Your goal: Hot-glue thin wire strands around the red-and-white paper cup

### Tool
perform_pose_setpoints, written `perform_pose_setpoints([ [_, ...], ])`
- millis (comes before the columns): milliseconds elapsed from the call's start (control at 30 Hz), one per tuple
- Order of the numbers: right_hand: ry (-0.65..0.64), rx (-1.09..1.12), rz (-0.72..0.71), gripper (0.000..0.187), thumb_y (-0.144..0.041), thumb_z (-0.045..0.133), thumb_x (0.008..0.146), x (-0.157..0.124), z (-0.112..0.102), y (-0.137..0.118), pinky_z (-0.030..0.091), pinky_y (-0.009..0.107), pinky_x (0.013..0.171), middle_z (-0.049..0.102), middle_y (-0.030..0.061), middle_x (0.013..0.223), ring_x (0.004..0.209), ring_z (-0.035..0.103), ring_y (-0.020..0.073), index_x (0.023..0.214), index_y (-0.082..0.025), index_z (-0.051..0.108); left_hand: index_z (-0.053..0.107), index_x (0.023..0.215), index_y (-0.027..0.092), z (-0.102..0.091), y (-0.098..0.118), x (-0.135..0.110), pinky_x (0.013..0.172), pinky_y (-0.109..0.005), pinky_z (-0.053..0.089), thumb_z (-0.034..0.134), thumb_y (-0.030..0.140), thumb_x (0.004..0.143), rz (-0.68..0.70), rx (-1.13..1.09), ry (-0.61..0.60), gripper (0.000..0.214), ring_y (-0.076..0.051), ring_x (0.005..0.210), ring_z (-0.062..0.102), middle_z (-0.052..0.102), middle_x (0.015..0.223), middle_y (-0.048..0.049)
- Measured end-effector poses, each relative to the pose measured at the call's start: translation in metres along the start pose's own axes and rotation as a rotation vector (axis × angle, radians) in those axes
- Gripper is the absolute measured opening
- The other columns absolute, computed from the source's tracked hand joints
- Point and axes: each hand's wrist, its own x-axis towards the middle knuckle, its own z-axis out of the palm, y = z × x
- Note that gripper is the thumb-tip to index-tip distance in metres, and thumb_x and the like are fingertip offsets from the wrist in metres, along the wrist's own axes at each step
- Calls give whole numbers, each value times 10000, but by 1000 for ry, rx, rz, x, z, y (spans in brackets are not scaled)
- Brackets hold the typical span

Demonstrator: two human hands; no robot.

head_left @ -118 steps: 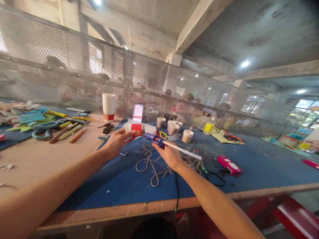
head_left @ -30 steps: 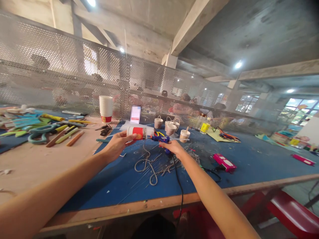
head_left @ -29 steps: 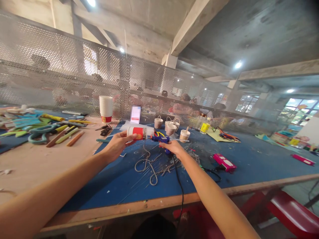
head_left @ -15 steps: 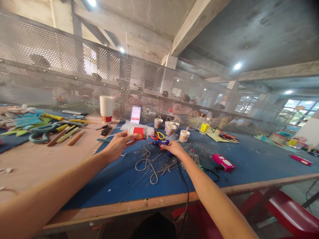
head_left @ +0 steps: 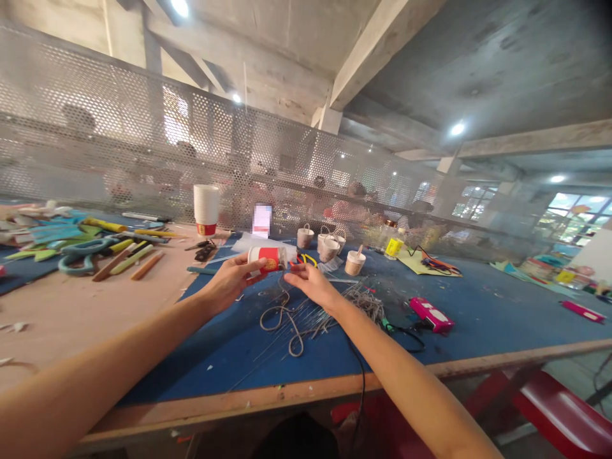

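Looping over the blue mat point(head_left: 191, 363), grey cord point(head_left: 272, 329) lies below both hands. The left hand point(head_left: 232, 277) clasps a paper cup point(head_left: 266, 259) sideways, presumably so one end faces the right hand point(head_left: 310, 285), whose fingers curl beside it; whether they pinch anything is unclear. Handled cups point(head_left: 329, 250) stand beyond.

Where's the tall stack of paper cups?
In the head view, the stack stands left of centre, before the perforated screen, beyond the left hand, which holds a cup.

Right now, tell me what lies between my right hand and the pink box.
In the head view, a tangle of grey strands and a small green piece lie between your right hand and the pink box.
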Motion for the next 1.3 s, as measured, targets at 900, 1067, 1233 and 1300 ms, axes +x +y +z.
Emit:
perform_pose_setpoints([
  [900, 54, -47, -111, 107, -282, 708, 875, -4, 19, -20, 531, 290, 751, 713, -9, 723, 711, 709, 175, 836, -198, 653, 831, 848, 191, 8, 10, -7, 868, -349, 550, 944, 400, 639, 1, 27, 32, 317, -224, 901, 720, 824, 925, -85],
  [1067, 177, -303, -337, 146, -348, 652, 934, -6, 14, -31, 519, 295, 764, 737, 9, 827, 768, 694, 183, 862, -221, 663, 835, 871, 209, 5, 4, -4, 822, -330, 540, 931, 405, 662, -9, 51, 14, 302, -221, 887, 707, 821, 948, -82],
  [1233, 218, -322, -419, 165, -373, 620, 956, -4, 14, -35, 526, 285, 770, 733, 14, 857, 792, 681, 176, 884, -226, 647, 834, 871, 206, 7, 5, -6, 810, -327, 521, 919, 411, 671, -31, 83, 4, 299, -232, 903, 705, 821, 943, -87],
  [1300, 220, -300, -418, 169, -379, 609, 962, -3, 13, -37, 530, 282, 774, 726, 7, 841, 797, 685, 174, 891, -229, 640, 835, 875, 204, 9, 8, -8, 818, -329, 513, 923, 412, 661, -39, 88, 7, 311, -229, 895, 701, 822, 941, -86],
])
